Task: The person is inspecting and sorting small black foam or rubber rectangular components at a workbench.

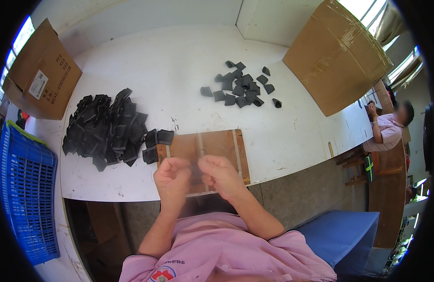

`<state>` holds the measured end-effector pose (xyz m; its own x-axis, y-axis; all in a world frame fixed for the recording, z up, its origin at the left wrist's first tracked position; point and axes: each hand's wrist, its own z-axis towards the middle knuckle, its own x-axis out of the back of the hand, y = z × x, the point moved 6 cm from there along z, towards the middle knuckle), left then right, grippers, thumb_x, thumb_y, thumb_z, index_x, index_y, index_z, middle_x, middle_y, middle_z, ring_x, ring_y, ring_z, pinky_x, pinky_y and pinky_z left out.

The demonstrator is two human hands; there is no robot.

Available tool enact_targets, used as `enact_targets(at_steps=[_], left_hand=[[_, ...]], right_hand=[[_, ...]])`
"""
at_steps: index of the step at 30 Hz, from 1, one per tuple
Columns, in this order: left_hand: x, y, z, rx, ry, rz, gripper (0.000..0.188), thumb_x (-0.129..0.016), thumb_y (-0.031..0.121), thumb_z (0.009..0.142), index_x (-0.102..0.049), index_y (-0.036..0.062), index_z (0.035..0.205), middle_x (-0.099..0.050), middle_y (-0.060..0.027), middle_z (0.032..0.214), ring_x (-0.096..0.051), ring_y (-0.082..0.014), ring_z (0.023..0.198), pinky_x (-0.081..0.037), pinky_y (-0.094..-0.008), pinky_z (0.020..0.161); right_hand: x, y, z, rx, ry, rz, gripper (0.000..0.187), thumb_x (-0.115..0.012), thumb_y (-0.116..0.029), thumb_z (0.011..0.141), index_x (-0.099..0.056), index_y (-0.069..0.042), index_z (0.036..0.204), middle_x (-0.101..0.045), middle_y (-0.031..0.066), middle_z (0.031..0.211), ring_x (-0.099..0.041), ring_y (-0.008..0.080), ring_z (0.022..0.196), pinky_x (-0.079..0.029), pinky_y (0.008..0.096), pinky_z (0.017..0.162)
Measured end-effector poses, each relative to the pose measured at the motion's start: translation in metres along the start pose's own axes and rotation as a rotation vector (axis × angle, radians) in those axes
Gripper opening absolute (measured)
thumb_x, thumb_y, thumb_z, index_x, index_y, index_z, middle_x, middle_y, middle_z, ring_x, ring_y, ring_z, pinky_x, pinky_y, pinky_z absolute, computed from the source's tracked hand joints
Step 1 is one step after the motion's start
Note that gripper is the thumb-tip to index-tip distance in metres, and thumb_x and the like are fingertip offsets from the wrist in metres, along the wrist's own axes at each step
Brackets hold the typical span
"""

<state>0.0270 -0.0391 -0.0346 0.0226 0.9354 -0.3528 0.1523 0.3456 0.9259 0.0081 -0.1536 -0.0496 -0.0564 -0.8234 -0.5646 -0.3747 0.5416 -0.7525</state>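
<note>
Left hand (171, 181) and right hand (222, 175) are curled; whether grasping, I cannot tell. At their ten o'clock, larger black heap (99, 129) seems unworked; at one o'clock, fewer looped pieces (239, 90) seem finished.

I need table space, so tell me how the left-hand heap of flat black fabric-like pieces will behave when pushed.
The heap would probably slump, being loosely layered. Individual pieces look thin, so likely light; their matte surface suggests little slipperiness.

Left hand (172, 177), right hand (222, 176) close together over brown board (219, 142).
</note>
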Motion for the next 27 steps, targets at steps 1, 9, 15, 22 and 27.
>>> enact_targets(at_steps=[1,9,15,22,27], left_hand=[[0.005,0.002,0.002,0.000,0.004,0.001,0.010,-0.051,-0.006,0.073,-0.052,0.0011,0.078,-0.055,-0.0014,0.069,-0.040,-0.0012,0.045,-0.031,-0.0165,0.038],[-0.033,0.043,-0.008,0.400,-0.744,-0.957,0.028,-0.048,-0.006,0.077,-0.045,0.0001,0.104,-0.055,-0.0122,0.088,-0.032,-0.0033,0.035,-0.024,-0.0174,0.032],[-0.037,0.049,0.030,0.327,-0.410,-0.683,0.019,-0.052,0.001,0.081,-0.051,0.0040,0.100,-0.057,-0.0076,0.080,-0.036,-0.0039,0.041,-0.027,-0.0174,0.035],[-0.036,0.039,0.035,0.360,-0.383,-0.760,0.018,-0.050,0.002,0.082,-0.050,0.0027,0.100,-0.056,-0.0086,0.077,-0.039,-0.0050,0.045,-0.029,-0.0177,0.038],[-0.029,0.021,0.037,0.318,-0.391,-0.804,0.018,-0.043,0.003,0.085,-0.049,-0.0010,0.101,-0.057,-0.0129,0.077,-0.031,-0.0044,0.035,-0.027,-0.0187,0.036]], right_hand=[[0.002,-0.002,0.001,0.020,-0.018,-0.022,0.018,-0.051,-0.020,0.085,-0.051,-0.008,0.072,-0.040,-0.0062,0.061,-0.032,0.0032,0.052,-0.025,0.0175,0.046],[-0.045,-0.072,-0.022,0.461,-0.137,-0.534,0.022,-0.052,-0.020,0.087,-0.053,-0.003,0.074,-0.045,-0.0054,0.061,-0.036,0.0014,0.056,-0.031,0.0176,0.048],[-0.036,-0.091,0.010,0.242,-0.135,-0.287,0.022,-0.051,-0.021,0.087,-0.052,-0.005,0.072,-0.045,-0.0051,0.061,-0.036,0.0019,0.054,-0.030,0.0175,0.048],[-0.029,-0.076,0.024,0.201,-0.180,-0.199,0.027,-0.051,-0.026,0.088,-0.050,-0.007,0.069,-0.040,-0.0057,0.058,-0.034,0.0023,0.051,-0.029,0.0180,0.046],[-0.025,-0.065,0.024,0.175,-0.208,-0.173,0.027,-0.051,-0.026,0.088,-0.050,-0.007,0.069,-0.041,-0.0059,0.059,-0.033,0.0022,0.051,-0.027,0.0173,0.046]])
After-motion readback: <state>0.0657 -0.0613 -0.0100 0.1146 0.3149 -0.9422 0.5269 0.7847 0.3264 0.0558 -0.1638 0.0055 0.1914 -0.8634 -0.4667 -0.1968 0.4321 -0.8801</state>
